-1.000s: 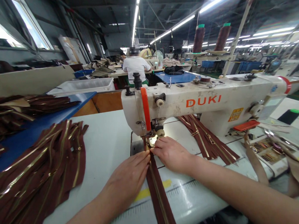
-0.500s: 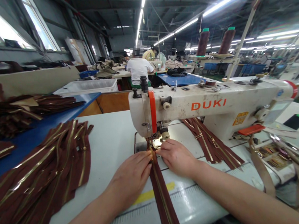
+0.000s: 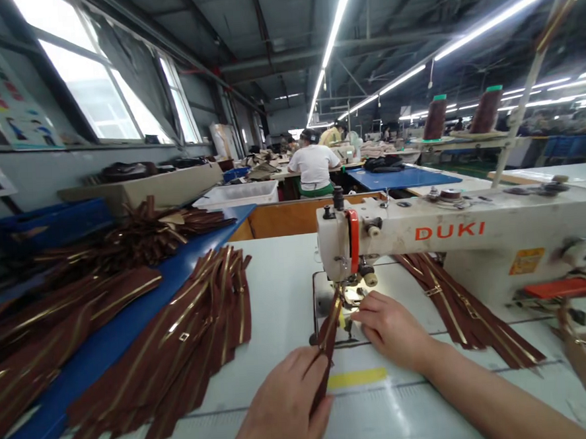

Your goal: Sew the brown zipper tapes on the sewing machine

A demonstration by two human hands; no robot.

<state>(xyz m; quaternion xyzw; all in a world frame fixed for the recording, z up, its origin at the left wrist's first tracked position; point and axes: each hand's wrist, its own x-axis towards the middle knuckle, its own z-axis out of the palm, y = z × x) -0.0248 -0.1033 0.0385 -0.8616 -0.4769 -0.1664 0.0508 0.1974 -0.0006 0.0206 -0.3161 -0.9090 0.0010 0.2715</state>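
Observation:
My left hand [image 3: 289,402] is closed around a brown zipper [image 3: 330,326] with gold teeth, in front of the sewing machine [image 3: 403,229]. From the hand the zipper slants up to the presser foot under the machine's head, and its near end is hidden by my fingers. Beside the lit needle plate [image 3: 353,295], my right hand [image 3: 391,326] rests to the right of the zipper, apart from it, with its fingers bent and together. Whatever its fingertips hold, if anything, cannot be made out.
A fanned pile of brown zippers [image 3: 196,338] lies at left, with more zippers [image 3: 104,304] on the blue table beyond. Other zippers [image 3: 461,302] lie behind my right hand, under the machine arm. A person in a white shirt [image 3: 313,165] sits ahead.
My left hand has drawn back from the presser foot toward me, swinging the zipper's near part leftward. My right hand stays by the foot. The view has turned left and up.

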